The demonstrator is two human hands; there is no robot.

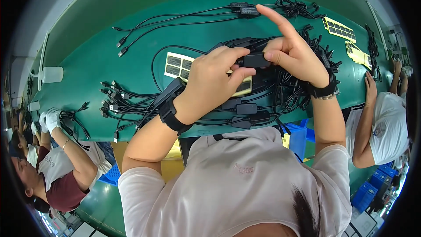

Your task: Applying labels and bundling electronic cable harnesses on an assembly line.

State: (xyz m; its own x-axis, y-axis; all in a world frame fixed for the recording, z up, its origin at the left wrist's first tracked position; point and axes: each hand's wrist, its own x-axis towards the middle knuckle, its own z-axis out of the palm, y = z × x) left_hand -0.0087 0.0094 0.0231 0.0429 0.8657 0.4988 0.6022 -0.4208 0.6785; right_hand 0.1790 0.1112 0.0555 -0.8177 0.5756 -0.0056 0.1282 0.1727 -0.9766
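Above the green table, my left hand pinches the left end of a small black cable box, a flat inline module on a black USB cable. My right hand holds the box's right end with the thumb and curled fingers, its index finger pointing up and away. Beneath my hands lies a pale yellow sheet of black labels, partly covered by my left hand. More cables with similar boxes lie just below the held one. A long black object sits beside my left wrist.
USB plugs lie bunched at left, and a tangle of black cables at right. Cables with boxes stretch along the far side. Label sheets lie far right. Co-workers sit at both sides; a gloved hand is at left.
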